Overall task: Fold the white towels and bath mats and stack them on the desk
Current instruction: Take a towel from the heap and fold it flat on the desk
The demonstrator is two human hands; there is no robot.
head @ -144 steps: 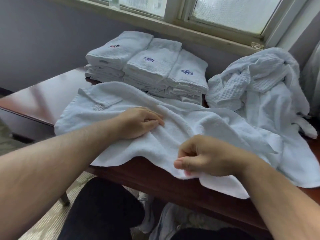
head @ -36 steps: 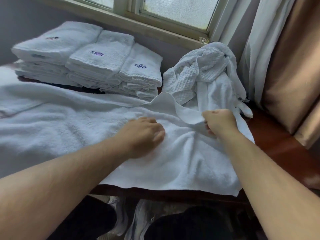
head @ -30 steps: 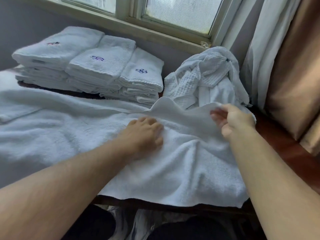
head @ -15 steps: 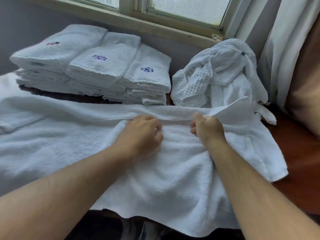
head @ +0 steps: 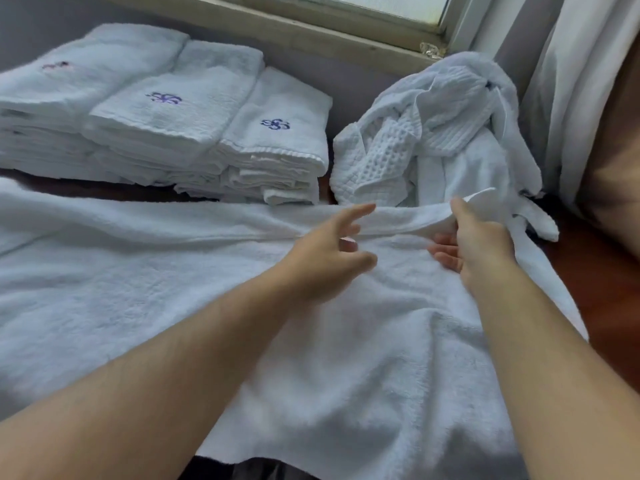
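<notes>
Soft, limp towel [head: 138, 289] — best taken by its hem at two o'clock, where right hand [head: 481, 247] pinches — left hand [head: 322, 268] open.

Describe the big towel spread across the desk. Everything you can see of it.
The towel is white, thick terry, lying wrinkled but mostly flat across the dark wood desk. Its near edge hangs over the desk front. Along its far side runs a long folded ridge. The right hand grips that ridge near the right corner; the left hand hovers open beside it, contact unclear. Its left end runs out of view.
</notes>
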